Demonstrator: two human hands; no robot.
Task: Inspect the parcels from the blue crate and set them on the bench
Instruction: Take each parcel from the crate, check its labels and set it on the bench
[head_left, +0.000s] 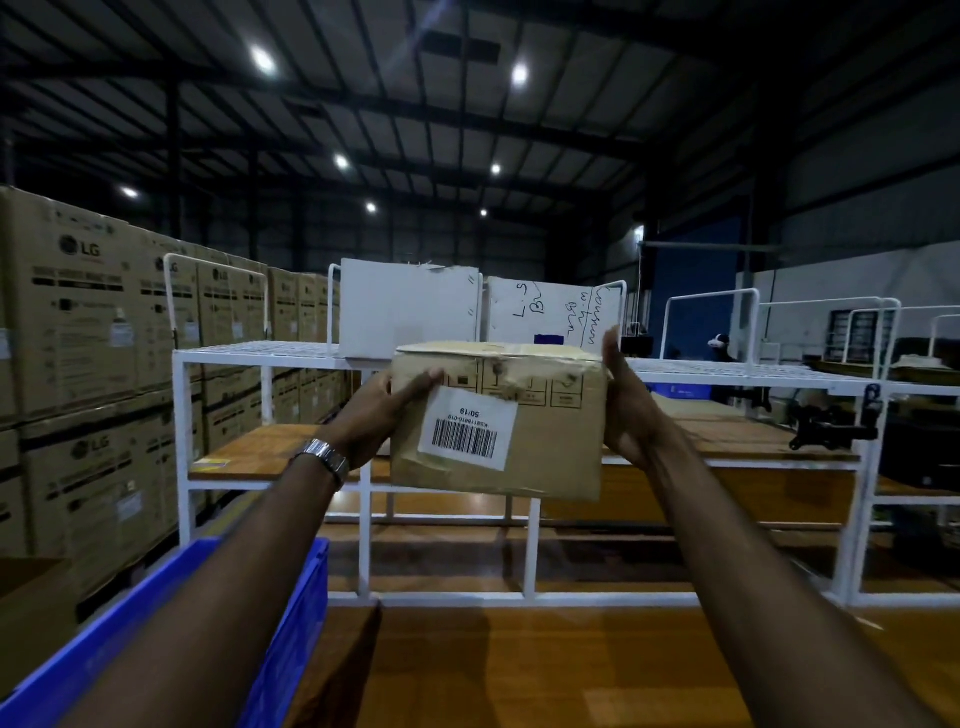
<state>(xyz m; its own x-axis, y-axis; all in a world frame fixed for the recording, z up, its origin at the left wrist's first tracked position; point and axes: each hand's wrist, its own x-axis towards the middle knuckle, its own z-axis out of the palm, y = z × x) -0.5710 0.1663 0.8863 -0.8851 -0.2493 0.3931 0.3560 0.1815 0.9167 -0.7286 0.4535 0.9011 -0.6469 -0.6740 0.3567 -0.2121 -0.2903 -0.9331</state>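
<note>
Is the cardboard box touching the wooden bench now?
Apart. The head view shows both hands holding the cardboard box in the air, above the wooden bench.

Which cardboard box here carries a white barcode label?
The small parcel held up between left hand and right hand; the stacked LG cartons at left show printing, no such label.
</note>
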